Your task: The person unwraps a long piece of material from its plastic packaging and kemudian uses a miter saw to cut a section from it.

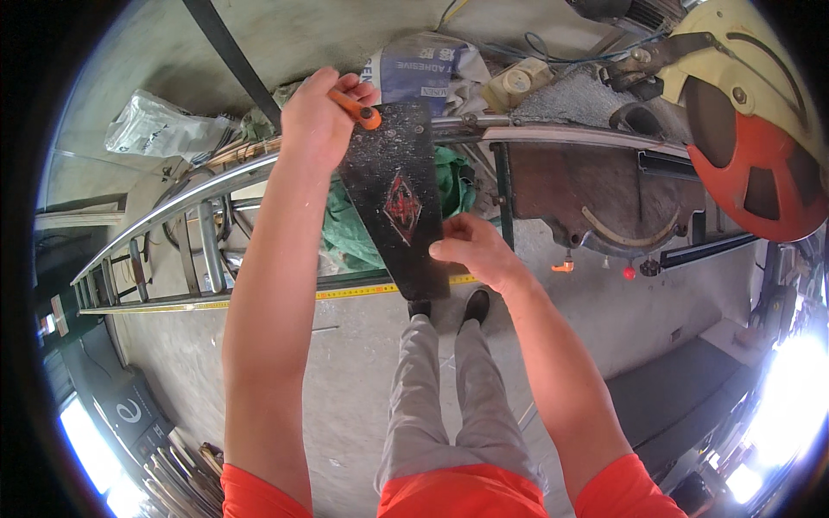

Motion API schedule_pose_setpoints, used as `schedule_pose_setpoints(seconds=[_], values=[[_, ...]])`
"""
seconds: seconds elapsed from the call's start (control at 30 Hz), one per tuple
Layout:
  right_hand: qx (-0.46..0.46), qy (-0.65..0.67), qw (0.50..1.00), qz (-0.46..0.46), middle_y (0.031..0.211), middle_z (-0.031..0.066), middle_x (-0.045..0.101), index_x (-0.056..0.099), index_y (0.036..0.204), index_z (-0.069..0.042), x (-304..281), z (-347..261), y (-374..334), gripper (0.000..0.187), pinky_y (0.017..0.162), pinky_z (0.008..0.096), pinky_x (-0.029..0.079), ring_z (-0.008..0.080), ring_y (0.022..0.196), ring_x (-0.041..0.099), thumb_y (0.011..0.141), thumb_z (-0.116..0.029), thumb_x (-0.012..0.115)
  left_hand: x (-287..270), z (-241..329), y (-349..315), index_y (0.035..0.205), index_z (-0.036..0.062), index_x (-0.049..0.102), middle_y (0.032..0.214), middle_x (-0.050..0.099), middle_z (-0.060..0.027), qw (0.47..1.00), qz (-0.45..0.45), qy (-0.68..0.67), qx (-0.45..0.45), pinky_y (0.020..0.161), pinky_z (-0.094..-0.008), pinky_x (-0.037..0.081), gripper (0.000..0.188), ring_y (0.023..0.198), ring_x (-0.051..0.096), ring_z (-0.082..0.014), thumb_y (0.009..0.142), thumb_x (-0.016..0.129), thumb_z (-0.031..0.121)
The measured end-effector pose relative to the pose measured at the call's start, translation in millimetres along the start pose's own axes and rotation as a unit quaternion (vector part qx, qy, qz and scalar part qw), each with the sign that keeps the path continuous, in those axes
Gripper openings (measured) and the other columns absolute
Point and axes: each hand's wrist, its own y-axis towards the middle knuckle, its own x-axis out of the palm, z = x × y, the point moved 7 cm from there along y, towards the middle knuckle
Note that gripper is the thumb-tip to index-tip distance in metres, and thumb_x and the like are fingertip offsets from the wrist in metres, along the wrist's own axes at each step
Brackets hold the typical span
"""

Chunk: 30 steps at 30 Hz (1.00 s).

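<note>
Counts: two bare hands, one black panel (406, 155), one orange lever (370, 118) on its upper left corner, one red diamond emblem (402, 210) on its face. Under the saw table (596, 186), three coloured fittings: one orange handle (563, 265), one red knob (629, 273), one black knob (649, 268). Two dark shoes (476, 306) below

Left hand (315, 121): narrow, curled at the orange lever, far end of the lever within its fingers. Right hand (477, 250): fairly narrow, thumb over the panel's right edge, fingers bent beside it; cannot tell whether it grips or only rests. Panel sits between the two hands, in front of a green cloth (348, 226)

Hidden or cut off: parts of the left fingers out of sight; emblem marks hard to make out; panel covers the middle of the cloth; saw guard (734, 86) runs close to the right rim; glare at lower right swallows detail

Materials: panel flat, dark, speckled with pale dust, tapering toward its lower end. Cloth creased. Saw table brownish, worn, with a curved pale scale (635, 231). Yellow tape strip (350, 293) along the frame's near edge. Crumpled translucent plastic bag (168, 125) at upper left, blue-and-white sack (423, 76) behind the panel
</note>
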Motion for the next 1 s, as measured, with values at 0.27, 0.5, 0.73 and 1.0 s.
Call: schedule_pose_setpoints(seconds=[0.27, 0.5, 0.73, 1.0], values=[[0.001, 0.002, 1.000, -0.008, 0.092, 0.0089, 0.067, 0.060, 0.105, 0.004, 1.2, -3.1, -0.3, 0.038, 0.075, 0.0290, 0.052, 0.0157, 0.084, 0.065, 0.078, -0.017, 0.078, 20.7, -0.4, 7.9, 0.093, 0.0044, 0.047, 0.069, 0.039, -0.0001, 0.989, 0.075, 0.129, 0.016, 0.061, -0.0391, 0.046, 0.011, 0.055, 0.038, -0.0143, 0.099, 0.053, 0.011], [0.017, 0.020, 1.000, -0.001, 0.089, 0.0040, 0.066, 0.062, 0.098, 0.001, 3.2, -4.8, -3.0, 0.029, 0.078, 0.0251, 0.049, 0.0111, 0.082, 0.061, 0.077, -0.014, 0.075, 21.5, -0.9, 17.2, 0.106, 0.0009, 0.050, 0.067, 0.042, 0.0007, 0.979, 0.052, 0.199, 0.003, 0.057, -0.0381, 0.046, 0.014, 0.052, 0.039, -0.0141, 0.097, 0.054, 0.010], [0.003, 0.011, 1.000, -0.010, 0.089, 0.0089, 0.067, 0.060, 0.101, 0.003, -1.3, 1.5, 3.0, 0.036, 0.073, 0.0279, 0.052, 0.0145, 0.080, 0.065, 0.076, -0.016, 0.078, 24.2, -1.6, 27.7, 0.101, 0.0031, 0.049, 0.066, 0.042, 0.0012, 0.970, -0.001, 0.242, -0.030, 0.057, -0.0377, 0.045, 0.012, 0.053, 0.040, -0.0134, 0.096, 0.056, 0.010], [-0.001, 0.017, 1.000, -0.011, 0.089, 0.0083, 0.067, 0.060, 0.100, 0.002, 0.9, -0.9, 1.2, 0.036, 0.073, 0.0276, 0.053, 0.0141, 0.080, 0.065, 0.076, -0.017, 0.079, 29.6, -1.5, 26.7, 0.097, 0.0059, 0.048, 0.065, 0.039, 0.0029, 0.968, -0.026, 0.242, -0.055, 0.058, -0.0359, 0.044, 0.010, 0.054, 0.040, -0.0115, 0.095, 0.057, 0.011]])
